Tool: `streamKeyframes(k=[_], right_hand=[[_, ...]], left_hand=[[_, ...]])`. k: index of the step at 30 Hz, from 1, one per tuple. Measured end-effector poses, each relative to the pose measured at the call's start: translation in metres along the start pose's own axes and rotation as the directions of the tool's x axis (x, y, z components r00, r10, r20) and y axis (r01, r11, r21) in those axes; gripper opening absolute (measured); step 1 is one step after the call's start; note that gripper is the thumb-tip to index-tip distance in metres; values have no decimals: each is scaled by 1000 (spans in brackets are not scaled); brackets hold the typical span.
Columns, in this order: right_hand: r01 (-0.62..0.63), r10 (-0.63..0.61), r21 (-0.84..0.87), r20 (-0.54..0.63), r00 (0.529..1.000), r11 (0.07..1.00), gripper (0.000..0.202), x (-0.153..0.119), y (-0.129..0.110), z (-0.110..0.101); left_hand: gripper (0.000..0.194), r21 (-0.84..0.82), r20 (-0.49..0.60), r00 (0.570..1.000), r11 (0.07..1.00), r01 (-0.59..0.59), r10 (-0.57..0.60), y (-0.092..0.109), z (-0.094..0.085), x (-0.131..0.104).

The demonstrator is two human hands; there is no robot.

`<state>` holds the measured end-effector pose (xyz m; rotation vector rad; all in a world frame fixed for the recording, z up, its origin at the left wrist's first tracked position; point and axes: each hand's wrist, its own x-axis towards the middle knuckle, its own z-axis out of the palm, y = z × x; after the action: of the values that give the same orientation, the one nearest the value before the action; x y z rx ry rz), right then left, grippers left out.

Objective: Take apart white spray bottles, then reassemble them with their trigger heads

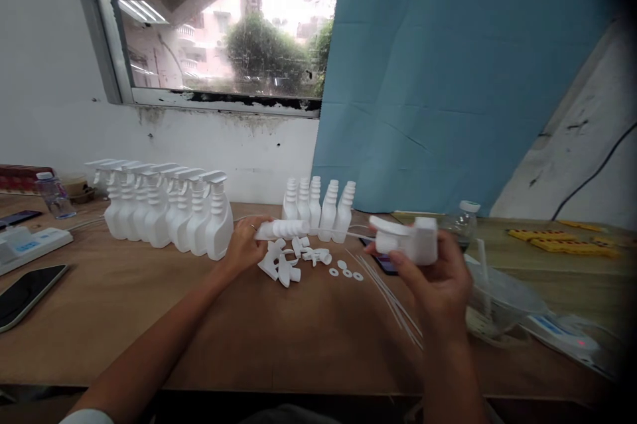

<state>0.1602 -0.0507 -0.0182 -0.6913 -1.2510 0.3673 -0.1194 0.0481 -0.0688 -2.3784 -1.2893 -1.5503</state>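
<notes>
My left hand (247, 243) is closed round a white bottle (288, 229) lying on its side in the air, its ribbed neck facing right. A white spray head (421, 241) is held in my right hand (440, 275), between thumb and fingers. From the spray head a thin tube (343, 233) runs left to the bottle's mouth; whether its tip is inside is hard to tell. Below the hands lie loose spray head parts (286, 265), several white washers (347, 273) and several thin tubes (391, 298).
Bottles with spray heads (156, 212) stand in rows at the left. Several open bottles (328, 212) stand near the wall. A phone (30, 294) lies at the far left. On the right are a plastic bowl (507, 294), a clear bottle (465, 221) and yellow packets (552, 241).
</notes>
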Motion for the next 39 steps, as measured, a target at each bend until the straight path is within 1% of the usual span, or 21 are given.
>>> streamKeyframes(k=[3,5,7,9,10,12,14,15,18,19,21,22,24,26,28,30,32,34,37,39], right_hand=[[31,-17,-143,99,995,989,33,-6,4,5],[61,-31,-163,184,982,985,31,-10,3,10],[56,-24,-128,238,971,990,30,-13,-2,15],[4,20,-89,267,964,996,29,-16,-8,20],[-35,55,-72,294,954,997,28,-16,-11,24],[-141,142,-32,367,919,990,28,-17,-12,33],[-263,225,23,452,863,964,30,-17,-8,46],[-325,258,57,487,834,944,31,-17,-4,55],[-498,315,200,567,761,844,31,-18,9,82],[-543,321,250,586,744,802,31,-19,13,91],[-595,322,319,609,725,737,29,-22,18,105],[-610,322,333,618,717,720,28,-23,19,111],[-616,321,342,622,715,710,25,-26,20,118],[-613,308,346,631,712,710,24,-28,19,121],[-613,292,349,646,706,709,25,-30,18,122],[-621,279,357,663,695,698,26,-30,17,123],[-629,270,369,673,689,684,27,-31,16,124],[-635,269,374,677,685,676,28,-30,17,124],[-651,279,368,686,672,663,30,-30,20,124],[-661,281,375,690,667,650,31,-31,22,124]], left_hand=[[47,-55,72,993,995,-86,90,30,-9,-12],[45,-103,122,985,989,-111,123,52,-16,-24],[45,-168,160,983,984,-61,89,69,-22,-37],[49,-267,218,976,962,63,-3,80,-26,-48],[51,-318,259,964,938,138,-54,84,-27,-53],[52,-392,339,930,877,277,-142,87,-27,-59],[51,-447,391,898,811,377,-202,87,-24,-64],[51,-480,397,890,775,412,-227,85,-21,-67],[56,-586,375,879,660,471,-294,75,-10,-77],[57,-614,364,876,626,481,-316,71,-6,-80],[56,-655,360,867,568,498,-344,64,-3,-82],[55,-681,355,871,544,489,-339,61,-3,-81],[53,-745,307,902,512,427,-305,59,-11,-71],[48,-799,200,939,509,321,-279,63,-26,-54],[39,-807,100,955,539,242,-280,73,-44,-34],[34,-777,89,960,584,235,-267,85,-60,-16],[31,-749,121,959,611,257,-256,97,-71,-3],[33,-735,134,957,622,269,-256,105,-75,5],[43,-746,84,960,622,239,-267,110,-73,12],[41,-756,85,959,610,239,-272,110,-69,15]])
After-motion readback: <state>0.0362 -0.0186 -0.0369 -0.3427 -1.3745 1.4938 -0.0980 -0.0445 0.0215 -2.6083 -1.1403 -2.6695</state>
